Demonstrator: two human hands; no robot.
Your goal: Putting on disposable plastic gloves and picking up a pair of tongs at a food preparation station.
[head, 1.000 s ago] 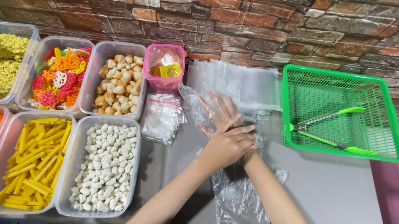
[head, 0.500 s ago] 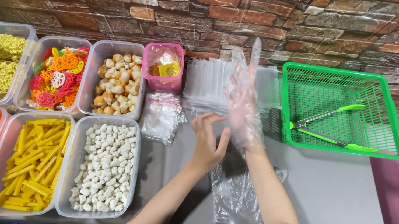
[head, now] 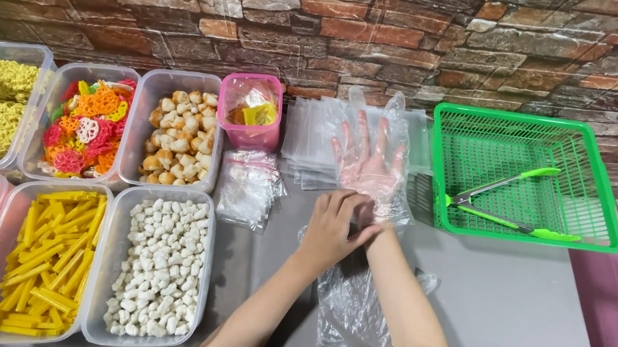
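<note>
Pulling a clear plastic glove [head: 372,178] onto the right hand [head: 367,154], fingers spread wide inside; left hand [head: 333,229] pinches its cuff at six o'clock; glove nearly on; left hand bare.

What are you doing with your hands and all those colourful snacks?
The right hand is inside a thin clear plastic glove, fingers spread, and the left hand is tugging the cuff at the wrist. Another clear glove lies on the grey table. Tubs of snacks sit to the left, and a green basket with tongs on the right.
</note>
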